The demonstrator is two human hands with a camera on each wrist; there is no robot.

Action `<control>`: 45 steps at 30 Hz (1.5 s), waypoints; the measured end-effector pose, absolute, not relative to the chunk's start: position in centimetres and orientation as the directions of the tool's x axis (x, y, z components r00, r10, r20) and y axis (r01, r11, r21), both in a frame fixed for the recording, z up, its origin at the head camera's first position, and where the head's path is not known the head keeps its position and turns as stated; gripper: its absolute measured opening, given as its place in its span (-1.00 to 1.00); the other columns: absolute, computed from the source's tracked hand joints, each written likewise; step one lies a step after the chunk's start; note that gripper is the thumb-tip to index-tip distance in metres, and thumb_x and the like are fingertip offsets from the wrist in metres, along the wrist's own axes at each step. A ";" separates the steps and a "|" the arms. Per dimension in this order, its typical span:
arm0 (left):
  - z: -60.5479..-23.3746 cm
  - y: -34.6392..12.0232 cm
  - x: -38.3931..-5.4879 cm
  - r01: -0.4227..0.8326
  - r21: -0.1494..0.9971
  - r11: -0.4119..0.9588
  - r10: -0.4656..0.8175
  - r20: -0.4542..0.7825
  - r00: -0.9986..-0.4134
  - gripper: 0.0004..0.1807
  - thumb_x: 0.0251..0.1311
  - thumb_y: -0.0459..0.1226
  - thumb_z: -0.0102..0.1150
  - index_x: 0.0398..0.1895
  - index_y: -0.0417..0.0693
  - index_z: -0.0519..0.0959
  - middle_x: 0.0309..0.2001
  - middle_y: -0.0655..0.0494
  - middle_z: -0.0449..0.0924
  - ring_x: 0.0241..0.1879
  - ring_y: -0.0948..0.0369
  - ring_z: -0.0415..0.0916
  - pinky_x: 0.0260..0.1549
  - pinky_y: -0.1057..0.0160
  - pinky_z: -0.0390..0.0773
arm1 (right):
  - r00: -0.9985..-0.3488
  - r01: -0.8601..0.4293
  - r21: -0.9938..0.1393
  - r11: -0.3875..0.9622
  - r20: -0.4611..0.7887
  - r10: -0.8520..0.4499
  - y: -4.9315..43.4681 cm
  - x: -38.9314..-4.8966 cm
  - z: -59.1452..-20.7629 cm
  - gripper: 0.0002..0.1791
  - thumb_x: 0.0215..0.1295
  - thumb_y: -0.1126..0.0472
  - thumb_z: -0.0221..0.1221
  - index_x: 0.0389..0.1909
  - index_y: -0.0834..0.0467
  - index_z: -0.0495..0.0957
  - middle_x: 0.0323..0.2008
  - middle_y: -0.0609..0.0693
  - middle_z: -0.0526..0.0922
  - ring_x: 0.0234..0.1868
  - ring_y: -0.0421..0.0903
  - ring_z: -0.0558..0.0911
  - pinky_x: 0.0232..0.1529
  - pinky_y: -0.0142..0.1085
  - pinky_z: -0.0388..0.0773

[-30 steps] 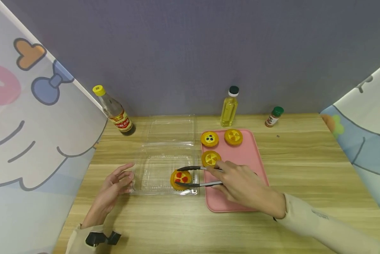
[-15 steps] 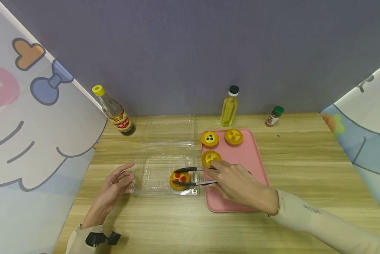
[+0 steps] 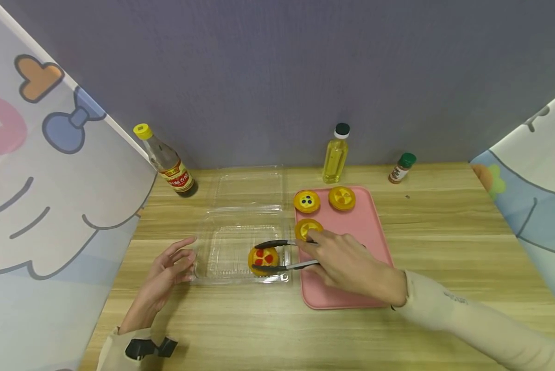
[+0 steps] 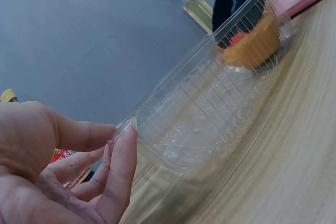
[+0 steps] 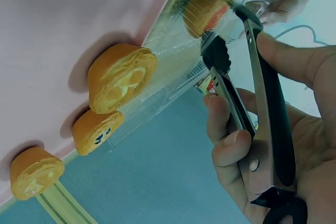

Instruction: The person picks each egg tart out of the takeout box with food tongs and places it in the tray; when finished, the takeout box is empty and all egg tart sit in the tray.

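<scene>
My left hand (image 3: 168, 273) pinches the near left corner of a clear plastic clamshell box (image 4: 181, 148) between thumb and fingers. My right hand (image 3: 349, 263) grips black-and-silver tongs (image 5: 262, 98), its fingers curled round both arms. The tongs reach over the box's right wall, and their black tips stand apart above a tart with red fruit topping (image 3: 263, 261). This tart sits at the right end of the box's base, also seen through the wall in the left wrist view. The box's lid (image 3: 249, 188) lies folded back, away from me.
A pink tray (image 3: 321, 299) right of the box carries a blueberry tart (image 3: 307, 201) and two yellow-topped tarts (image 3: 342, 199), one partly behind my right hand. A dark sauce bottle (image 3: 175, 172), an oil bottle (image 3: 335, 159) and a green-capped jar (image 3: 401, 169) stand at the back.
The tongs and my right hand have shifted slightly left over the past second. Since half a second ago, the tongs' tips have spread a little over the red-topped tart. My left hand stays put.
</scene>
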State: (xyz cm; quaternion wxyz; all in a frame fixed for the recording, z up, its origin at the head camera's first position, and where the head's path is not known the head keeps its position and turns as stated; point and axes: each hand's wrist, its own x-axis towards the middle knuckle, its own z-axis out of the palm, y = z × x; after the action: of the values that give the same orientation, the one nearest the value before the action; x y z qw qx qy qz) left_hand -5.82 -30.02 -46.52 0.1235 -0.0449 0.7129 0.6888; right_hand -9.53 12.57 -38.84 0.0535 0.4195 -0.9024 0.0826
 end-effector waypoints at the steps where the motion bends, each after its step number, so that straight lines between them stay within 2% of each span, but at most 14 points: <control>1: -46.5 -30.0 -5.8 -0.232 0.972 0.044 0.107 -0.235 -0.966 -0.40 0.55 -0.28 0.11 0.57 -0.13 0.25 -0.05 0.21 0.58 -0.27 0.38 0.58 -0.34 0.35 0.74 | -0.643 -0.766 -0.108 0.634 0.159 -0.749 12.6 -9.6 -38.7 -0.42 0.27 -0.04 0.44 0.27 0.05 0.63 0.05 0.01 0.66 -0.18 -0.13 0.69 -0.58 -0.30 0.62; 9: -46.4 -29.9 -5.8 -0.221 0.975 0.033 0.106 -0.223 -0.969 -0.45 0.55 -0.31 0.10 0.54 -0.07 0.31 -0.06 0.22 0.61 -0.27 0.37 0.58 -0.36 0.35 0.72 | -0.643 -0.766 -0.115 0.633 0.099 -0.760 12.5 -10.1 -37.1 -0.36 0.22 -0.14 0.48 0.24 0.09 0.64 0.09 0.01 0.63 -0.09 -0.08 0.69 -0.48 -0.26 0.66; 15: -46.4 -29.9 -5.8 -0.221 0.975 0.022 0.111 -0.222 -0.969 -0.46 0.55 -0.32 0.10 0.54 -0.07 0.32 -0.06 0.22 0.61 -0.28 0.37 0.58 -0.37 0.36 0.72 | -0.627 -0.776 -0.135 0.616 0.056 -0.777 12.2 -10.9 -35.8 -0.46 0.18 -0.12 0.51 0.09 0.06 0.65 0.09 -0.04 0.64 -0.08 -0.07 0.70 -0.43 -0.27 0.65; 19: -46.4 -30.0 -5.8 -0.231 0.972 0.036 0.101 -0.233 -0.967 -0.43 0.55 -0.30 0.11 0.55 -0.11 0.29 -0.06 0.22 0.61 -0.28 0.37 0.58 -0.36 0.36 0.72 | -0.620 -0.780 -0.130 0.612 0.027 -0.784 11.8 -11.4 -35.4 -0.46 0.15 -0.09 0.53 0.06 0.06 0.63 0.08 -0.02 0.65 -0.07 -0.04 0.71 -0.36 -0.20 0.70; 26: -46.6 -30.1 -6.0 -0.236 0.970 0.052 0.099 -0.241 -0.966 -0.38 0.56 -0.27 0.11 0.58 -0.18 0.21 -0.04 0.21 0.58 -0.27 0.38 0.58 -0.35 0.36 0.73 | -0.613 -0.789 -0.080 0.609 0.032 -0.789 11.2 -11.5 -36.5 -0.35 0.17 -0.13 0.51 0.18 0.14 0.61 0.02 0.02 0.64 -0.11 -0.02 0.70 -0.47 -0.20 0.69; 31: -46.7 -30.2 -6.0 -0.238 0.970 0.042 0.104 -0.241 -0.965 -0.37 0.56 -0.27 0.10 0.59 -0.20 0.19 -0.05 0.23 0.58 -0.28 0.39 0.58 -0.35 0.37 0.73 | -0.622 -0.782 -0.092 0.616 0.065 -0.780 11.2 -11.4 -37.3 -0.33 0.19 -0.14 0.49 0.21 0.14 0.61 0.03 0.02 0.63 -0.10 -0.04 0.69 -0.46 -0.20 0.68; 39: -46.7 -30.2 -6.0 -0.232 0.972 0.040 0.109 -0.235 -0.966 -0.39 0.56 -0.27 0.10 0.58 -0.16 0.22 -0.04 0.23 0.58 -0.27 0.39 0.59 -0.34 0.36 0.73 | -0.633 -0.774 -0.138 0.618 0.125 -0.764 11.1 -11.6 -38.9 -0.26 0.22 -0.13 0.47 0.34 0.14 0.56 -0.11 -0.02 0.54 -0.26 -0.16 0.56 -0.59 -0.35 0.48; 41: -46.7 -30.1 -5.9 -0.228 0.973 0.037 0.113 -0.231 -0.966 -0.41 0.56 -0.28 0.10 0.57 -0.15 0.24 -0.05 0.23 0.59 -0.27 0.39 0.59 -0.34 0.36 0.73 | -0.639 -0.768 -0.160 0.621 0.123 -0.759 11.1 -11.7 -39.1 -0.22 0.22 -0.14 0.47 0.38 0.14 0.53 -0.08 0.00 0.55 -0.25 -0.13 0.58 -0.59 -0.34 0.49; 45: -46.6 -30.1 -5.8 -0.214 0.976 0.023 0.126 -0.216 -0.968 -0.44 0.56 -0.30 0.10 0.55 -0.12 0.28 -0.06 0.22 0.60 -0.27 0.38 0.59 -0.35 0.37 0.73 | -0.651 -0.757 -0.180 0.629 0.109 -0.752 11.0 -11.7 -38.9 -0.19 0.22 -0.14 0.47 0.41 0.14 0.49 0.14 0.11 0.61 -0.13 -0.03 0.69 -0.53 -0.27 0.60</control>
State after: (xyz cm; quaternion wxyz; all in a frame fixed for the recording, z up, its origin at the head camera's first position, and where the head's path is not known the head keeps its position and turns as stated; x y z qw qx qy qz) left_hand -5.79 -30.08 -46.65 0.1218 -0.0315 0.7048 0.6982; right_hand -11.73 11.04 -38.89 0.0119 0.4179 -0.9023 0.1053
